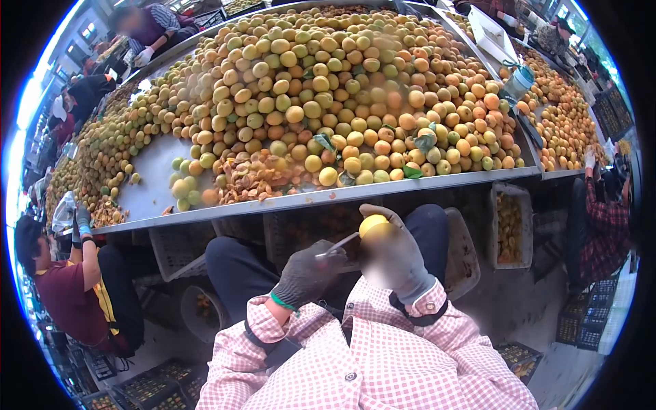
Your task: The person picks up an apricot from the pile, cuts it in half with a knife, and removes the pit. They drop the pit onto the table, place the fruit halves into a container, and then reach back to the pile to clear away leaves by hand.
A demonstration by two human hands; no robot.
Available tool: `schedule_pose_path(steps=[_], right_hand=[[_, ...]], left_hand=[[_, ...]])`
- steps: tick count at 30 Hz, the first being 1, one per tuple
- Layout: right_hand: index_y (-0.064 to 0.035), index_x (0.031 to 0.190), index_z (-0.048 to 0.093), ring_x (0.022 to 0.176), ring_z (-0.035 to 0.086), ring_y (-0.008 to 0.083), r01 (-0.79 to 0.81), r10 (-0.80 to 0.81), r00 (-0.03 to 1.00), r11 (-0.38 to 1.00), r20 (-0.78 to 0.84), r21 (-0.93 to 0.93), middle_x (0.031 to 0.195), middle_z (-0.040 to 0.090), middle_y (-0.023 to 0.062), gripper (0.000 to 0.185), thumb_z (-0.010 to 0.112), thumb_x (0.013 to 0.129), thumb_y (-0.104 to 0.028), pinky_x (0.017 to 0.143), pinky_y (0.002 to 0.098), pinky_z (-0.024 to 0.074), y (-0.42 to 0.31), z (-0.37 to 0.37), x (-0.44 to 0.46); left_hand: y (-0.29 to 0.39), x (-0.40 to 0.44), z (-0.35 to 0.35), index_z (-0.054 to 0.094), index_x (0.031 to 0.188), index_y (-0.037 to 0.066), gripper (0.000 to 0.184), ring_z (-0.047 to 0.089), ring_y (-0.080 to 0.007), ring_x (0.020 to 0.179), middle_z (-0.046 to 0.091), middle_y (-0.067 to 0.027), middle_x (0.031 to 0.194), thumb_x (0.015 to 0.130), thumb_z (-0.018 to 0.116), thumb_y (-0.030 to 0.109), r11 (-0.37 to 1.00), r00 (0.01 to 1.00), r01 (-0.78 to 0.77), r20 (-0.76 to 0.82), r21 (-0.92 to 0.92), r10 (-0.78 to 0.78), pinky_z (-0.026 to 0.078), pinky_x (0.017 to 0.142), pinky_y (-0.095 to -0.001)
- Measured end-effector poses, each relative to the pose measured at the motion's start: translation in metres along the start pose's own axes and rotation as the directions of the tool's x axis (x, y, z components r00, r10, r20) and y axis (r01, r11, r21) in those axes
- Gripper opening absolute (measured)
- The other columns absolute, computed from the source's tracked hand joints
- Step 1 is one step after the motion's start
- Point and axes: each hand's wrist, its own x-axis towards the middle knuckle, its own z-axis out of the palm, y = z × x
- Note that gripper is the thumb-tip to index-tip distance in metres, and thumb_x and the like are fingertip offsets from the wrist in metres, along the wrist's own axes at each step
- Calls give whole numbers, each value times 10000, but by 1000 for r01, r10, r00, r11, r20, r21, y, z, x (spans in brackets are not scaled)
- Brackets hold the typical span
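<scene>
My left hand (307, 275), in a dark grey glove with a green cuff edge, is closed around a small knife (339, 243). The handle is hidden in the fist, and the thin blade points up and right towards the fruit. In my right hand (403, 256), in a lighter grey glove, is a yellow apricot (373, 225), gripped between thumb and fingers. A blurred patch covers part of this hand and of the apricot's lower side. Both hands are over my lap, just below the front edge of a metal table (321, 197).
A large heap of apricots (321, 96) covers the table, with split pieces (249, 178) at its front. Crates (512, 225) and a white bucket (199, 311) stand below. A blue-lidded bottle (517, 83) is at the right. Co-workers (75, 294) sit around.
</scene>
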Motion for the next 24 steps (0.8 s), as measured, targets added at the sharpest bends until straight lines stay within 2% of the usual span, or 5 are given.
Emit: schedule_pose_path(steps=[7,11,16,18,24], right_hand=[[-44,1083,538,530,446,78,-432,456,888,869,-55,241,876,585,68,458,455,947,-474,473,206,337,-4,-7,6],[-54,994,556,690,588,129,-281,269,954,957,-134,-77,860,597,63,369,436,971,-402,563,230,469,22,1,1],[-67,1073,526,873,568,156,-497,527,846,722,82,482,933,549,38,240,615,854,-107,816,277,470,10,7,0],[-49,1054,538,874,579,222,324,-106,936,629,335,-706,946,560,70,333,689,758,-76,811,331,472,13,4,-4],[-31,1017,545,915,578,325,214,-109,976,611,187,-762,975,575,138,316,689,760,-145,816,383,462,20,15,-9]], left_hand=[[31,3,-27,597,1089,26,374,606,-146,920,613,-82,1041,745,745,28,910,993,-11,-113,-414,-39,492,795,-291],[29,12,-19,488,1213,95,705,660,-256,904,621,-113,1060,644,838,320,954,977,-109,-209,-280,50,523,755,-327],[33,16,-21,485,1221,120,783,663,-321,852,652,-112,977,592,842,419,990,977,-111,-193,-83,93,541,707,-366],[34,19,-25,550,1154,130,674,667,-308,765,664,-94,883,611,818,425,982,964,-189,-187,30,191,537,634,-371],[33,24,-29,600,1106,128,511,655,-264,670,657,-66,824,671,750,353,904,928,-348,-46,248,369,498,539,-367]])
